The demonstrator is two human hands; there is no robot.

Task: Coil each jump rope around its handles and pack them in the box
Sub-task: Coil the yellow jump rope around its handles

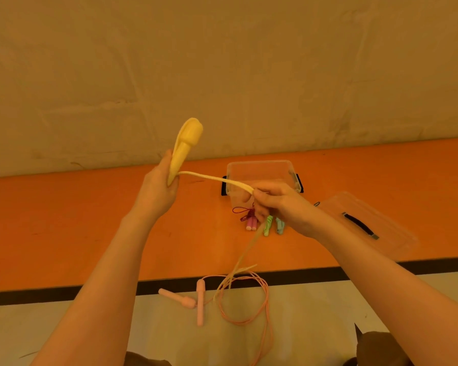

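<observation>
An orange strip of floor (64, 220) is running across the view under a pale wall (222, 62), and a black line (249, 282) is separating it from a light floor (64, 328) nearer to the person. On the orange strip a clear plastic box (262, 171) is standing open, with black clips on its sides. Its clear lid (370, 223) is lying to the right of it, apart from the box.

The left hand (160, 188) is raised and is gripping the two yellow handles (184, 146) together, its fingers curled around their lower part. The handles are pointing up and are tilted a little to the right. From them the yellow rope (214, 178) is stretching to the right hand (278, 204), which is pinching it in curled fingers in front of the box. Below this hand the rope is hanging down in several strands to the floor.

A pink jump rope (200, 305) is lying loose on the light floor, its two handles touching and its cord making a wide loop. Just in front of the box, small rope bundles are lying side by side: pink handles with a dark red cord (250, 220), a green one (268, 227) and a blue one (279, 225), partly hidden by the right hand.
</observation>
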